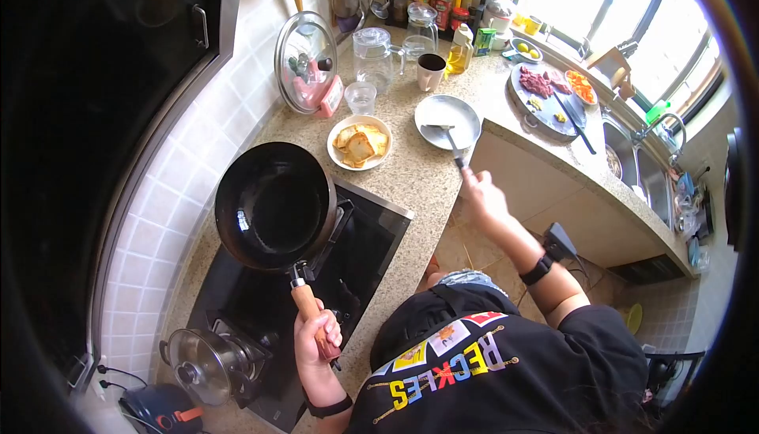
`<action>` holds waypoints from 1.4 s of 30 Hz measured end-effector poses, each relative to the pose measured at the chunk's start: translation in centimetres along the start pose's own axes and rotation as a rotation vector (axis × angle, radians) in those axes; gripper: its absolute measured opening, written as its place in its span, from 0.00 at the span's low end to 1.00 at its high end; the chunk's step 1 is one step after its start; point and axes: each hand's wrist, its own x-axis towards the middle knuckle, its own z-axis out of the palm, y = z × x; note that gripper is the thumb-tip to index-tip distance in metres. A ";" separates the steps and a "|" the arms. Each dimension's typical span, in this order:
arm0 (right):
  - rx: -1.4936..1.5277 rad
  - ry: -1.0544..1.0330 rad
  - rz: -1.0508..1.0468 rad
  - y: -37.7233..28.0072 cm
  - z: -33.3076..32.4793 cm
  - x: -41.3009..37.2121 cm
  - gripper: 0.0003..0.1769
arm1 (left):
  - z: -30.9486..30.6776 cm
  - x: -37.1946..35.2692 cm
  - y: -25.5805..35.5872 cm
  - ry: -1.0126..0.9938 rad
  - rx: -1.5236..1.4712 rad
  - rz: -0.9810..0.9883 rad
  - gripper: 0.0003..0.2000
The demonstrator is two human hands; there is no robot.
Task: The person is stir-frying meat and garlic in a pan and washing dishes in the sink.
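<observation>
Wrapped round the wooden handle of a dark wok [273, 213] is my left hand [318, 333]. The wok sits over the stove, and its inside looks dark and shiny with no food showing. My right hand [484, 197] grips a spatula [451, 143] by its black handle. The spatula's metal blade lies over a pale round plate [466, 118] at the counter's edge. Between wok and plate stands a white bowl [361, 141] of golden-brown fried slices. A small clear cup [360, 100] is just behind that bowl.
A lidded pot [202, 367] sits on the near left of the black stove [340, 284]. A glass lid [291, 54] leans on the wall. Glass jugs [373, 58], a mug [431, 74] and an oil bottle [459, 50] stand behind. Right: a cutting board [545, 114] with meat and knife, and the sink [632, 157].
</observation>
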 end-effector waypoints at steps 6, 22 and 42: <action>0.314 -0.019 -0.155 -2.8 7.8 -0.4 0.42 | 0.2 -0.1 0.1 0.008 -0.001 0.024 0.11; 0.279 -0.315 -0.326 -1.9 9.6 2.2 0.37 | -0.4 -0.3 0.3 -0.013 0.002 -0.013 0.11; 0.523 0.089 0.141 13.8 -9.5 29.7 0.29 | 4.9 -2.2 -0.4 0.666 0.796 0.003 0.20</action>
